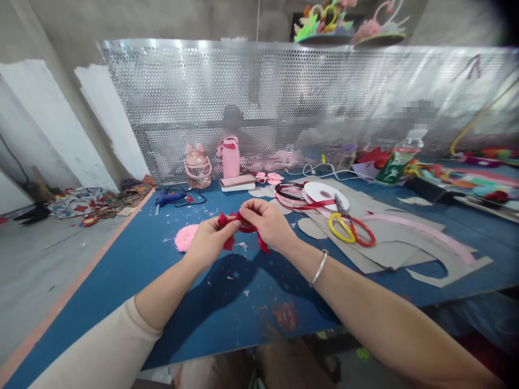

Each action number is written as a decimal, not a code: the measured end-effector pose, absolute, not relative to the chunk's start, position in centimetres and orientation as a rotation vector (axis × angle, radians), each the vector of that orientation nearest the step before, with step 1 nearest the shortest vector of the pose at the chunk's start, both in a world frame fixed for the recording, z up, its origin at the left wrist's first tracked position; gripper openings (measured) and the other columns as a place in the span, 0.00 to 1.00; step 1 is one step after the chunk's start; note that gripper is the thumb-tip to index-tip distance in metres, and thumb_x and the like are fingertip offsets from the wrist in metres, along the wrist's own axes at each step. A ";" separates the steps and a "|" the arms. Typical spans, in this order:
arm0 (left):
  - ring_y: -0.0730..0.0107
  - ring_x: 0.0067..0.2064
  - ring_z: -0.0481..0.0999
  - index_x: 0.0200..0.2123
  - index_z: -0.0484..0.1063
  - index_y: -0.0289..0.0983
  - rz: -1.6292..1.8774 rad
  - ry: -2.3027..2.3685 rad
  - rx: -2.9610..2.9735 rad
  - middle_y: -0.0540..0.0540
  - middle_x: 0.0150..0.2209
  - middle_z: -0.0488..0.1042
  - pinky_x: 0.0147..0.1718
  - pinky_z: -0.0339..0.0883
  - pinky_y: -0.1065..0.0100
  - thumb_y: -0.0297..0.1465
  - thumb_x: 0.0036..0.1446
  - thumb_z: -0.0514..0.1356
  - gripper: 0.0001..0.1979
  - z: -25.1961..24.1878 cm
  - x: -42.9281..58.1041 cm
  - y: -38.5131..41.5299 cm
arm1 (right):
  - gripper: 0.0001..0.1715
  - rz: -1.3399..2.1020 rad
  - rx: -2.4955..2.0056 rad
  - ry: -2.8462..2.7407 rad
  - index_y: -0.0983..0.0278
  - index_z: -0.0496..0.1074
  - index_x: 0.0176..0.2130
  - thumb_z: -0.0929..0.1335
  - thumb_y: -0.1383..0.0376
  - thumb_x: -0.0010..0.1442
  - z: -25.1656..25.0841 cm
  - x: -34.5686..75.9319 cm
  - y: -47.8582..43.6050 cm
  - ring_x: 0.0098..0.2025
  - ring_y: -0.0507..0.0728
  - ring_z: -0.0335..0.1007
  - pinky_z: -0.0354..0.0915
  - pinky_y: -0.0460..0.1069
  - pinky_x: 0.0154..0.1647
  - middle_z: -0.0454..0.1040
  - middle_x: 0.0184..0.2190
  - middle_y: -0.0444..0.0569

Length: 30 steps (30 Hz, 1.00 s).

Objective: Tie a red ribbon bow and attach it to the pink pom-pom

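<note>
Here, fingers of the left hand [206,241] and right hand [271,222] pinch one floppy red ribbon [247,229]. Left of the ribbon sits one round, fluffy pink pad [185,237].

- Red ribbon [246,228]: smooth cloth
- Pink disc [185,237]: fluffy, matt
- Perforated panel [182,97]: shiny metal
- Sheets [381,255]: matt grey cardboard
- Tabletop [219,335]: smooth, scuffed blue
- Bracelet [319,268]: polished metal
- Scissors handles [344,233]: glossy plastic

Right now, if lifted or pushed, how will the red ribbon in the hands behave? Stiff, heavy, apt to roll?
The red ribbon is probably floppy: its loose ends hang below the left hand and right hand. Likely light, since it looks like thin, narrow cloth. Unlikely to roll: its shape is bunched and uneven.
</note>
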<state>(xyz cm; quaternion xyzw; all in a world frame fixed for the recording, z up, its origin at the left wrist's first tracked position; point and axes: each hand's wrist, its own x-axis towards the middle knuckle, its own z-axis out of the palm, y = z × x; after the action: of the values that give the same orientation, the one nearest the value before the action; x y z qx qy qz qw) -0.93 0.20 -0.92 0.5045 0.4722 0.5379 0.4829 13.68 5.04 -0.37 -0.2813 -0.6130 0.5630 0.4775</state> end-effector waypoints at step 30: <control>0.69 0.30 0.73 0.26 0.79 0.35 1.395 1.112 1.221 0.48 0.25 0.78 0.36 0.65 0.67 0.37 0.43 0.71 0.11 -0.3 -1.2 0.6 | 0.21 1.366 -0.642 -1.424 0.63 0.65 0.29 0.74 0.51 0.49 -1.2 13.1 5.0 0.24 0.50 0.64 0.64 0.48 0.30 0.68 0.21 0.39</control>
<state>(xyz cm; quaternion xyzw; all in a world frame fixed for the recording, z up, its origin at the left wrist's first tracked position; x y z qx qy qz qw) -1.20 0.62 -0.31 0.4983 0.4540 0.5693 0.4706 13.14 4.99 -1.24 -0.2663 -0.5911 0.5667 0.5084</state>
